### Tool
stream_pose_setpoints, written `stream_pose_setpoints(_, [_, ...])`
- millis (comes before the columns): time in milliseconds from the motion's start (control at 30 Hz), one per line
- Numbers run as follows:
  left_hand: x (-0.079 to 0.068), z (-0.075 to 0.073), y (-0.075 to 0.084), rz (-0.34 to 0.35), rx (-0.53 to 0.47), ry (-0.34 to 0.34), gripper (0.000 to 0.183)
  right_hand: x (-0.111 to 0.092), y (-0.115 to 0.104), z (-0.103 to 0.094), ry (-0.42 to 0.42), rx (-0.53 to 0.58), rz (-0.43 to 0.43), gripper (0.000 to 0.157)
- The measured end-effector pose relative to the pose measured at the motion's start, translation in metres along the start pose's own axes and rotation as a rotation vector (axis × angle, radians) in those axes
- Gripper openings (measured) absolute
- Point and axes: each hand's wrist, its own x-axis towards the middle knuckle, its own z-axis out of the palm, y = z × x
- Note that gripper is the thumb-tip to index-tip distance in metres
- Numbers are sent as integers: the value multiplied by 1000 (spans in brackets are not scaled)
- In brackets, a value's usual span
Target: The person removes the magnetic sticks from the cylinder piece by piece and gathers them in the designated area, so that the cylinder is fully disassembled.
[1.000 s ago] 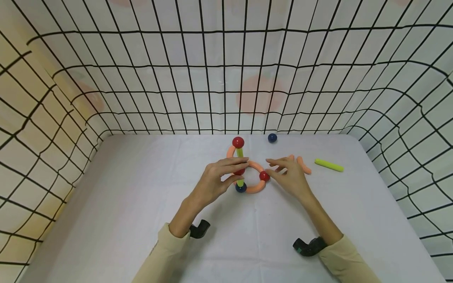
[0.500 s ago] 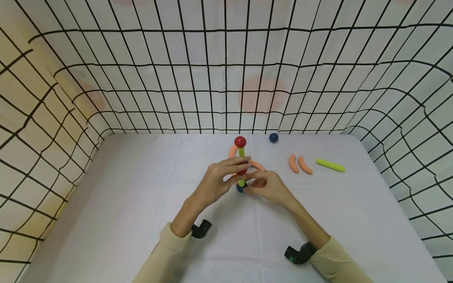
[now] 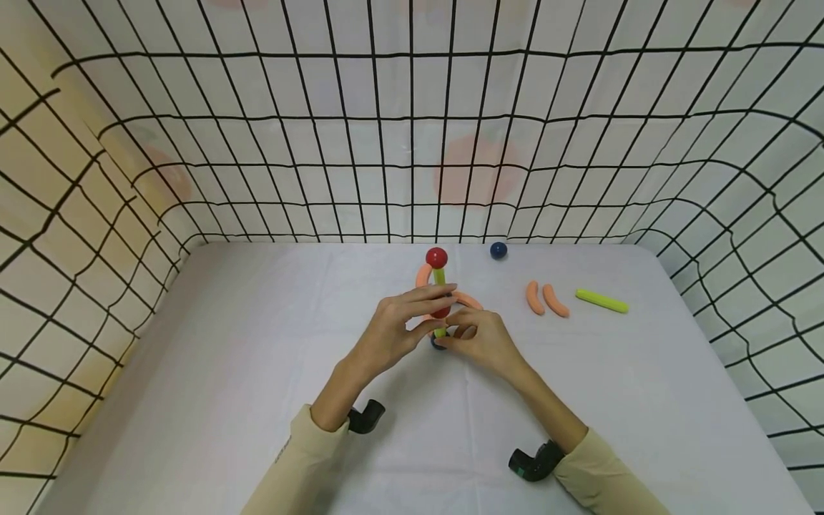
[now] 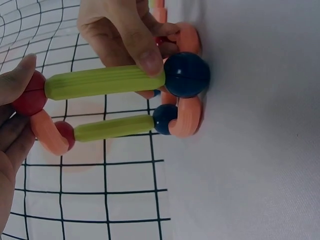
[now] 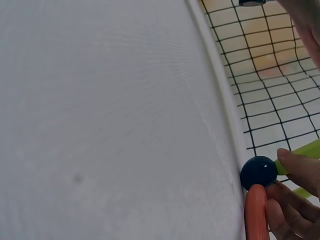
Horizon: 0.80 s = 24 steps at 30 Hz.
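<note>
A toy frame of balls, green rods and curved orange pieces stands on the table. My left hand (image 3: 393, 322) pinches the upper red ball (image 4: 31, 93) of its front green rod (image 4: 105, 82) between thumb and fingers. At the rod's lower end sits a dark blue ball (image 4: 187, 75). My right hand (image 3: 483, 343) pinches that rod just above this ball, thumb in front and fingers curled behind. A curved orange piece (image 5: 256, 215) joins the blue ball near the table. Behind stands a second green rod (image 4: 115, 128) between a red and a blue ball. The hands partly hide the frame's base.
To the right lie two loose orange curved pieces (image 3: 534, 297) and a loose green rod (image 3: 601, 301). A loose blue ball (image 3: 498, 250) rests near the table's back edge. Black wire mesh (image 3: 412, 118) rises behind the white table (image 3: 225, 357) and on both sides.
My right hand has moved left from the red ball on the right of the orange ring to the front rod's lower end, and pinches there. The left hand has stayed at its red ball.
</note>
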Motion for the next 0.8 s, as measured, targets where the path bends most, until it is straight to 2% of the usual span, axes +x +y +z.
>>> stream_pose_setpoints(500, [0,-2,-1,-4,19,-1,48,-2,3,1,7,-6,-8,19])
stream_pose_setpoints(800, [0,-2,0,1,26,3,45,-4,4,0,31,63,-27,20])
